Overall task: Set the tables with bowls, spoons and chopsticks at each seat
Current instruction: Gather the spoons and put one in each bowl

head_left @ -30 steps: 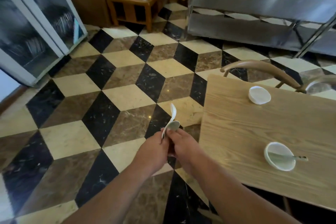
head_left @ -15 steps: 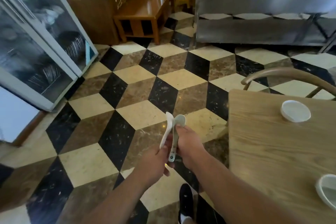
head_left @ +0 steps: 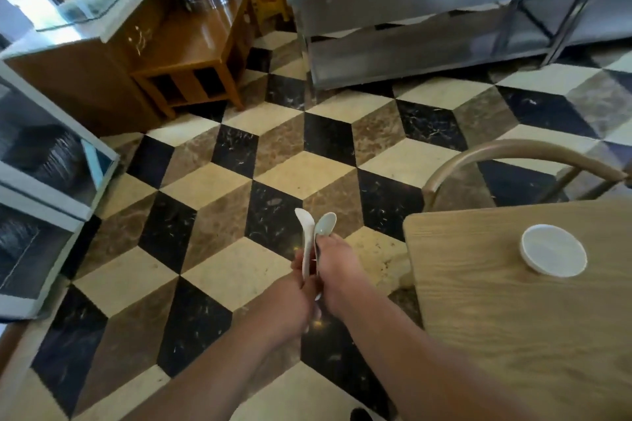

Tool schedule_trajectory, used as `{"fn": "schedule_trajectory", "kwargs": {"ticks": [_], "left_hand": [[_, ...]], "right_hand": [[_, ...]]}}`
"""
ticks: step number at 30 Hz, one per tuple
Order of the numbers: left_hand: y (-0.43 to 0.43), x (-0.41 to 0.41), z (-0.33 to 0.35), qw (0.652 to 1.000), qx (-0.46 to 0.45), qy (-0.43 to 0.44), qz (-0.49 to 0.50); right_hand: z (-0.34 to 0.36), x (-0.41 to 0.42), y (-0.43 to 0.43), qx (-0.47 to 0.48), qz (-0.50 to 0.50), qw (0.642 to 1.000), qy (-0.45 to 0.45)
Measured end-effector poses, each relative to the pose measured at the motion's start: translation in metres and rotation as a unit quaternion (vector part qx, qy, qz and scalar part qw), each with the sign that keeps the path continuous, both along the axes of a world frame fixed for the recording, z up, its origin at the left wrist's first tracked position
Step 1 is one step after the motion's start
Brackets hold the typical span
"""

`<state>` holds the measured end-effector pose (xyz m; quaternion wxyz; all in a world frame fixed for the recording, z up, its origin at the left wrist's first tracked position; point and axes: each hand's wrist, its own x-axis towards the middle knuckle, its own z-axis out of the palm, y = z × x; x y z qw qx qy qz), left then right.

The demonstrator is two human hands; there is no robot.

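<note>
- Spreading across most of the view, the chequered floor [head_left: 239, 181] was crossed by both forearms; the spoon step was judged to be in hand, with two spoons being sorted clear of the table.
- At the right, the wooden table [head_left: 496, 335] was seen, its near corner just beside the right forearm; a chair [head_left: 513, 150] was tucked in at its far edge.
- The left hand [head_left: 294, 296] was curled round the handle of the white spoon [head_left: 305, 229]; the right hand [head_left: 342, 270] was closed on the pale spoon [head_left: 325, 225], with the fingers pinched just below its bowl end; the two hands were touching.
- A white bowl [head_left: 553, 249] was set on the table near the chair, and no spoon was seen in it; it lay well apart from the hands, to their right.
- Both spoons were held upright, side by side, above the floor and left of the table corner; next, one was judged to need parting from the other and carrying rightward to that bowl; no chopsticks were seen.
</note>
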<state>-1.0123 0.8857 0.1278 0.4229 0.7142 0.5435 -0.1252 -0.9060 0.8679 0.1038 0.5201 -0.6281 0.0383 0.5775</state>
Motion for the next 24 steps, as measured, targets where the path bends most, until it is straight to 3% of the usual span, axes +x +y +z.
{"fn": "schedule_trajectory", "kwargs": {"ticks": [3, 8, 13, 24], "left_hand": [[0.037, 0.032, -0.003, 0.996, -0.039, -0.012, -0.08], [0.112, 0.084, -0.002, 0.99, -0.103, -0.082, -0.058], [0.196, 0.14, 0.005, 0.97, -0.04, -0.144, -0.193], [0.314, 0.273, 0.02, 0.915, 0.065, -0.073, -0.391]], "right_hand": [[0.004, 0.033, 0.025, -0.02, -0.002, 0.999, -0.041], [0.015, 0.083, 0.081, -0.027, -0.078, 0.994, -0.068], [0.025, 0.121, 0.142, -0.024, -0.153, 0.979, -0.129], [0.048, 0.215, 0.216, -0.082, -0.323, 0.922, -0.196]]}}
